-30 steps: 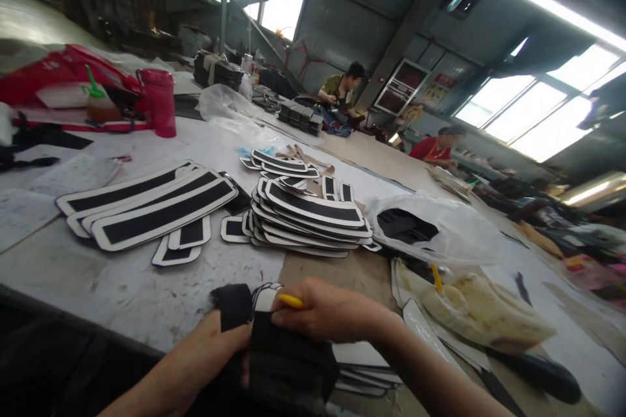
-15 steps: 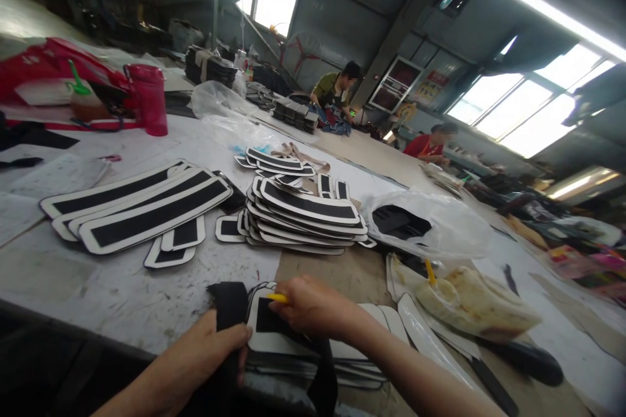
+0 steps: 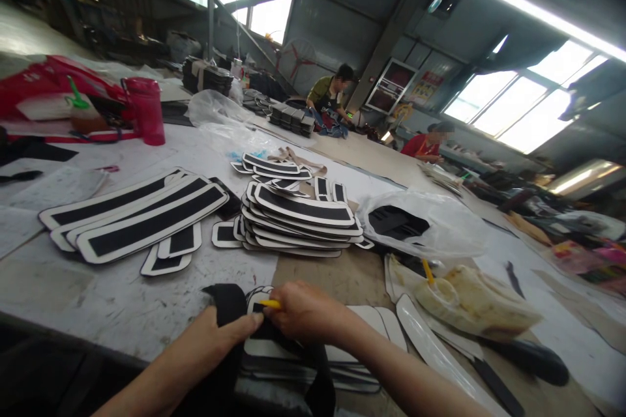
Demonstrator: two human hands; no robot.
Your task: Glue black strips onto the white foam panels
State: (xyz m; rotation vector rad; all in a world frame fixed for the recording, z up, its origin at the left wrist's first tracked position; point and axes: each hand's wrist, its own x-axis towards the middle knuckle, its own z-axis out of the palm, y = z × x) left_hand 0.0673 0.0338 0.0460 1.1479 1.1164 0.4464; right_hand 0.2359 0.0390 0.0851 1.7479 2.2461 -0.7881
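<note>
My left hand (image 3: 212,339) is closed on a black fabric strip (image 3: 229,300), its thumb reaching across toward the right hand. Part of the strip drops below the hand, off the front of the table. My right hand (image 3: 306,309) is a fist around a thin yellow stick (image 3: 270,304), whose tip points left beside the left thumb; its other end is hidden. Both hands are over a stack of white-edged pieces with black centres (image 3: 355,355). Another black strip end (image 3: 321,381) hangs over the front of that stack, beneath the right forearm.
Behind the hands lie a pile of curved black-and-white pieces (image 3: 303,208) and a fanned group (image 3: 147,225). To the right are a plastic bag (image 3: 454,228), a glue-stained container (image 3: 489,306) and a dark-handled tool (image 3: 533,358). A pink bottle (image 3: 145,111) stands left. Two people sit farther back.
My left thumb has slid right, close to the right fist and the yellow stick. The right hand has shifted slightly left, and the view has tilted a little.
</note>
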